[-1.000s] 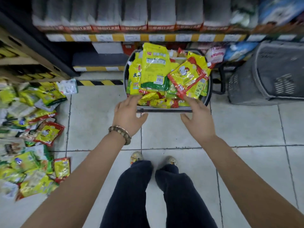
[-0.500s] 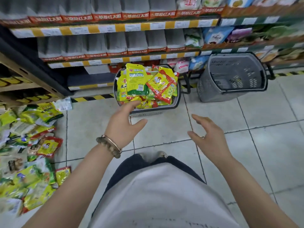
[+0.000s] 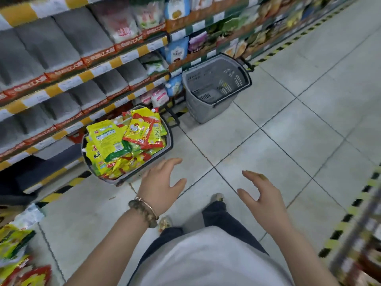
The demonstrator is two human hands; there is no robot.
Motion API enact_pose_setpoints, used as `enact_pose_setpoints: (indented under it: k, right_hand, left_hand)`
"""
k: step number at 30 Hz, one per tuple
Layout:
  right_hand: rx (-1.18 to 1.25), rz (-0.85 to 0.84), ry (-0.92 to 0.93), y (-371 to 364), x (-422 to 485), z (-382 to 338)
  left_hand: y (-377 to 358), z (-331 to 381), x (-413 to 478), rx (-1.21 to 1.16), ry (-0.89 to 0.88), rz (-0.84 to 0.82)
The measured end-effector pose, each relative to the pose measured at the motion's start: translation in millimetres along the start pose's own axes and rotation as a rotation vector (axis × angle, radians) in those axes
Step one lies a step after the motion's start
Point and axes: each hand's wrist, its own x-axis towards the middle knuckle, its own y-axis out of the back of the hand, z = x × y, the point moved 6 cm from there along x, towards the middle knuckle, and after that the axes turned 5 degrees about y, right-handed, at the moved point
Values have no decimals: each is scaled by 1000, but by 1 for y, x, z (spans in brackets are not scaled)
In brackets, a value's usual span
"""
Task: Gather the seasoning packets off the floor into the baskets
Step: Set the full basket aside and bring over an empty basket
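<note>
A grey basket (image 3: 168,141) stands on the floor against the shelf, heaped with yellow and red seasoning packets (image 3: 125,141). A second grey basket (image 3: 216,87) stands further back to the right and holds nothing. More packets (image 3: 14,256) lie on the floor at the lower left edge. My left hand (image 3: 162,184), with a bead bracelet on the wrist, hovers open just in front of the full basket without touching it. My right hand (image 3: 259,193) is open over the bare tiles, holding nothing.
Store shelves (image 3: 82,65) with grey and white bags run along the left and back. Yellow-black floor tape (image 3: 59,190) marks the shelf base. Another shelf edge (image 3: 362,234) blurs in at the right. My legs and shoes (image 3: 216,198) are below my hands.
Both hands have left the full basket's rim and drawn back, open. My view has risen and swung right, so the floor pile slid to the left edge and the second basket came into fuller view.
</note>
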Motion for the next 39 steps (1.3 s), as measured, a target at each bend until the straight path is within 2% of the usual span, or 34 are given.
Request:
enact_pose_setpoints:
  k: [7,14,22,29,39]
  right_hand:
    - [62,78,-115,74,41,98]
    - [51,-37,-95,143,128,169]
    - [38,-172,53,187,280,164]
    - [-39,-247,124,221,453,152]
    - [-74,-249,70,291,665,146]
  left_hand:
    - [-62,101,83,-34,-36,-41]
    - [-117,188,157,-21,30,-40]
    - [-116,215,243,-41,224,16]
    - [-106,232,387,-89,358,46]
    - [-68,332,610,-82,242,29]
